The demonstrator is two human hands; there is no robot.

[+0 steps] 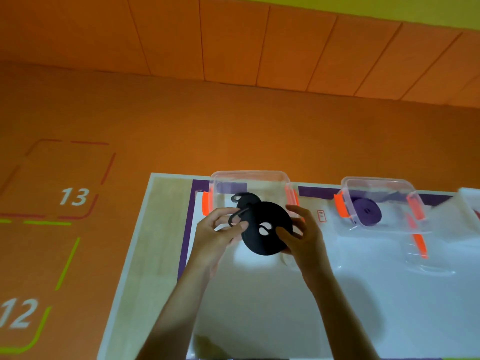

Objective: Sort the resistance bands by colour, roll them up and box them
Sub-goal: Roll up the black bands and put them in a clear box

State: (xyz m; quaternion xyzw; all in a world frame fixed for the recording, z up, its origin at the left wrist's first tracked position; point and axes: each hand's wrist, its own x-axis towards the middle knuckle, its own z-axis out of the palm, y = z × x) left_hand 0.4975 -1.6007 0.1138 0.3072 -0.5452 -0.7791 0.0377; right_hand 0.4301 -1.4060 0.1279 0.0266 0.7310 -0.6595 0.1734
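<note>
A black resistance band (262, 237) wound into a flat roll is held above the white table (259, 307), just in front of a clear box (250, 178) with orange clips. My left hand (220, 232) pinches the roll's loose outer end on its left side. My right hand (302, 235) grips the roll's right edge, thumb on its face. Another black band (242, 197) lies inside that box. A second clear box (376, 183) to the right holds a rolled purple band (366, 211).
A clear lid (426, 261) with an orange clip lies in front of the purple band's box. A third container's edge (470, 201) shows at far right. The table's left edge (130, 255) borders an orange floor marked 12 and 13.
</note>
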